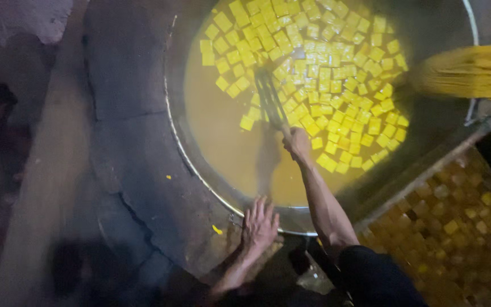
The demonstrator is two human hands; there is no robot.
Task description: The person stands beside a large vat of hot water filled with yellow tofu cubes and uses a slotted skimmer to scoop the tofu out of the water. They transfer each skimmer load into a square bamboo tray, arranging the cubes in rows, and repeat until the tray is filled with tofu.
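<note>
Dozens of soft yellow cubes (319,74) float, likely fragile; right hand (298,141) grips the skimmer (269,98) handle, left hand (258,226) splayed on the wok's near rim (200,176).

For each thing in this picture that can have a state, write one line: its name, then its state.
Large round pan: filled with yellow liquid.
Yellow cubes: floating, crowded toward the far side.
Slotted skimmer: dipped among the cubes.
Right hand: closed on the skimmer handle.
Left hand: open, flat on the pan's near rim.
Tray at right: filled with darker cubes.
Yellow cloth: draped over the pan's far edge.
</note>
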